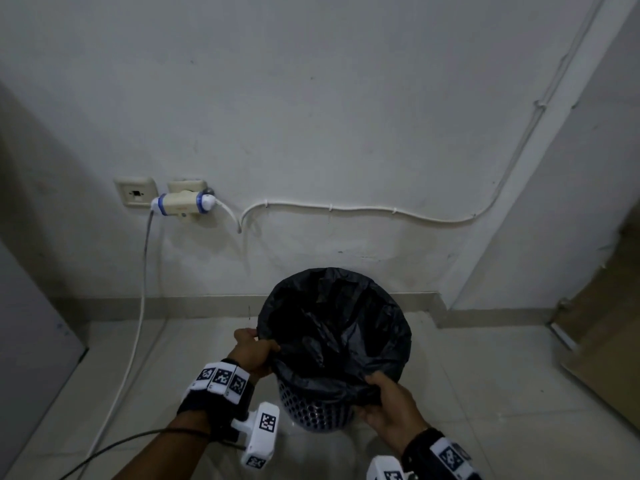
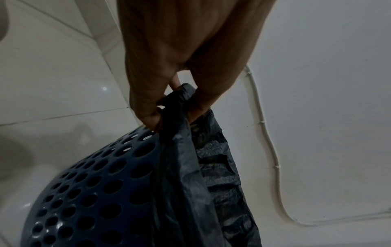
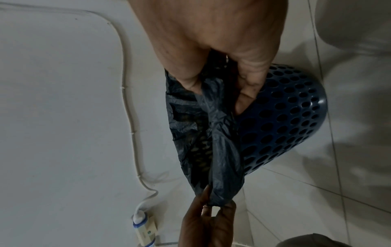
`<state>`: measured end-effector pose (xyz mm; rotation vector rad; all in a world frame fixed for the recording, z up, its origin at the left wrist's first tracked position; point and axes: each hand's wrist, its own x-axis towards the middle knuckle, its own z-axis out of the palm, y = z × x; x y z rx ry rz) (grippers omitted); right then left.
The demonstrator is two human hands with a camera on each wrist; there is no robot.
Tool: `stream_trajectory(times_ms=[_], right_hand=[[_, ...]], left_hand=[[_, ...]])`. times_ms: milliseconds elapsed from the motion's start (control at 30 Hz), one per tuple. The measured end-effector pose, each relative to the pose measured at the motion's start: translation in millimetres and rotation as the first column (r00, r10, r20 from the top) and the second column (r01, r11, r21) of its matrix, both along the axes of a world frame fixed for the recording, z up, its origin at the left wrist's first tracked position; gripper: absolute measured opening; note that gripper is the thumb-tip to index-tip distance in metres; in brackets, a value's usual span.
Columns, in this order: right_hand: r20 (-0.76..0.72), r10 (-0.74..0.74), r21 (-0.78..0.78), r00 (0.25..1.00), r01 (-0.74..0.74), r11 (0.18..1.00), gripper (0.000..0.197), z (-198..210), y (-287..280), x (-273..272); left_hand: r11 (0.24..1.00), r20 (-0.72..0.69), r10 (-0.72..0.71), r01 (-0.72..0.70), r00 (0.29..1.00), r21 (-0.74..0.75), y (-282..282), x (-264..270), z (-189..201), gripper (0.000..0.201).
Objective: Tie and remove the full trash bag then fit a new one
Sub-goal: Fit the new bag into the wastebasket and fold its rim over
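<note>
A black trash bag (image 1: 332,327) lines a dark blue perforated bin (image 1: 311,414) standing on the tiled floor by the wall. Its mouth is spread open over the rim. My left hand (image 1: 254,351) pinches the bag's edge at the left of the rim. My right hand (image 1: 384,400) grips a bunched fold of the edge at the near right. In the left wrist view my left hand (image 2: 169,108) pinches the gathered bag (image 2: 203,183) above the bin (image 2: 95,192). The right wrist view has my right hand (image 3: 220,90) holding the bag (image 3: 213,142) against the bin (image 3: 285,117).
A white wall rises right behind the bin, with a socket adapter (image 1: 181,204) plugged in at left and a clipped white cable (image 1: 363,209) running along it. Another cable (image 1: 138,323) hangs to the floor. A brown door or panel (image 1: 602,327) stands at right.
</note>
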<state>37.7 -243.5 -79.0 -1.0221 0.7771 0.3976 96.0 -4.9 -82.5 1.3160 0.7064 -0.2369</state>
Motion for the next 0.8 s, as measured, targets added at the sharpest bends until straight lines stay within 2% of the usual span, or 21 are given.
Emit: stream_trajectory(times_ms=[167,300,367,433,500,533,567,600,633,667,700,733,767,800], right_hand=[[-0.08,0.157,-0.03,0.984,-0.16,0.987,0.018,11,-11,-10],[-0.096,0.229,-0.034,0.969,-0.233,0.972,0.031,20,-21,-18],[-0.095,0.237,-0.037,0.967,-0.241,0.97,0.041,25,-25,-21],[-0.135,0.219,-0.062,0.966,-0.229,0.971,0.042,35,-31,-21],[-0.166,0.143,-0.125,0.976,-0.165,0.978,0.046,45,-37,-18],[-0.136,0.11,-0.223,0.985,-0.138,0.965,0.056,47,-40,-14],[-0.088,0.088,-0.358,0.992,-0.114,0.926,0.067,48,-43,-8],[-0.015,0.069,-0.486,0.997,-0.068,0.871,0.075,49,-46,1],[0.072,0.073,-0.576,0.995,-0.018,0.817,0.071,52,-48,12],[0.163,0.103,-0.622,0.981,0.021,0.783,0.056,58,-46,23],[0.247,0.157,-0.63,0.956,0.035,0.776,0.038,69,-39,33],[0.313,0.237,-0.625,0.92,0.012,0.781,0.027,81,-30,44],[0.34,0.312,-0.619,0.887,-0.039,0.785,0.023,89,-19,58],[0.307,0.391,-0.611,0.868,-0.135,0.78,0.02,95,-8,72]], left_hand=[[0.995,-0.017,-0.098,0.097,0.995,-0.035,1,-21,17,0.03],[0.984,-0.02,-0.171,0.169,0.985,-0.064,13,-22,16,0.015],[0.979,-0.042,-0.203,0.202,0.978,-0.016,21,-20,19,0.03],[0.952,-0.097,-0.284,0.293,0.954,0.089,25,-20,27,0.043],[0.907,-0.185,-0.325,0.362,0.927,0.217,29,-17,30,0.069],[0.868,-0.2,-0.317,0.369,0.927,0.332,30,-13,31,0.082],[0.799,-0.187,-0.321,0.371,0.928,0.473,30,-8,33,0.085],[0.718,-0.144,-0.322,0.34,0.936,0.607,29,-4,38,0.077],[0.643,-0.078,-0.324,0.28,0.943,0.713,26,2,42,0.064],[0.6,-0.01,-0.335,0.222,0.942,0.769,20,8,50,0.052],[0.59,0.047,-0.368,0.193,0.929,0.784,14,16,59,0.04],[0.612,0.088,-0.402,0.196,0.911,0.766,6,23,68,0.027],[0.661,0.117,-0.445,0.238,0.888,0.712,-2,30,73,0.015],[0.719,0.116,-0.487,0.323,0.865,0.615,-12,37,79,0.014]])
